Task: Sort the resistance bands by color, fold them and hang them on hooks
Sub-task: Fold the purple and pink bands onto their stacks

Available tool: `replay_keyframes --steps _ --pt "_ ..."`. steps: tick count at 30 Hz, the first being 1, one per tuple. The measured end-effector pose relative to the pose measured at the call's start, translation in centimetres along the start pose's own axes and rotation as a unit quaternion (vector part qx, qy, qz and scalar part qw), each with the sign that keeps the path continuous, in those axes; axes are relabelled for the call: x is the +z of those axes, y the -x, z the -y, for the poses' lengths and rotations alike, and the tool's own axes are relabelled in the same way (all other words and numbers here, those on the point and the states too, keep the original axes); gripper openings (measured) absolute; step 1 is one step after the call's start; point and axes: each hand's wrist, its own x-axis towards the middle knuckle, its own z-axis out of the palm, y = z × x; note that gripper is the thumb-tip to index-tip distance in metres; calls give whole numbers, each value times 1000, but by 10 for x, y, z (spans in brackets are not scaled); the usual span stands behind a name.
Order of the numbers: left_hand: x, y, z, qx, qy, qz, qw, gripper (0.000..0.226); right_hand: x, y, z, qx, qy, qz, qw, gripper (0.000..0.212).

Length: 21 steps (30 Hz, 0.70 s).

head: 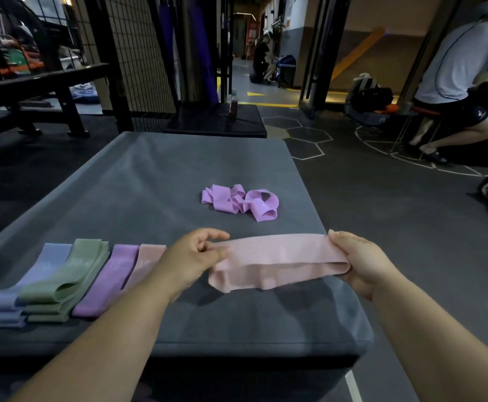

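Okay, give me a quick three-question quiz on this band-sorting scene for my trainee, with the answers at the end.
1. True or false: the left hand and right hand each hold an end of the pink band.
2. What colour is the crumpled heap in the middle of the mat? A green, B purple, C blue.
3. Fill in: the folded stack right beside the blue stack is ___.
Key: 1 true; 2 B; 3 the green stack.
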Motion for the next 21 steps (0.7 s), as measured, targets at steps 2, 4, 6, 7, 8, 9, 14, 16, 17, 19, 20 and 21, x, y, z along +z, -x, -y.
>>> replay_keyframes --steps 2,4,6,7,8,9,14,16,17,19,20,21 --pt "-1 0 -1 -2 -10 -31 999 17 2 2 -1 13 4 14 1000 19" --pt "0 -1 -1 4 4 -56 998 12 2 2 -1 25 -2 24 999 18" --pt "-1 -3 -4 20 26 -89 996 14 1 1 0 35 -14 32 999 18" --pt "-3 -4 -6 28 37 -101 994 15 0 1 1 38 -17 39 998 19" --pt "-4 -4 -7 33 51 -108 992 16 -1 0 2 42 -13 46 998 18" --pt "-5 -3 -8 36 69 -109 991 16 -2 0 1 47 -2 52 998 18" --pt "-5 -3 -4 16 146 -86 985 18 -7 -6 -4 82 56 60 993 16" --pt "-6 -3 -2 21 106 -67 992 18 -9 -8 -6 73 77 56 993 16" --pt "-6 -3 1 24 75 -57 995 17 -11 -9 -8 59 103 53 991 17" --pt "-7 -2 5 17 27 -37 999 15 -14 -8 -12 26 185 43 982 22" --pt "-8 -1 8 9 7 -29 1000 16 -14 -7 -14 17 224 41 974 23" --pt "-8 -1 11 4 -14 -22 1000 15 -15 -6 -15 13 255 41 966 23"
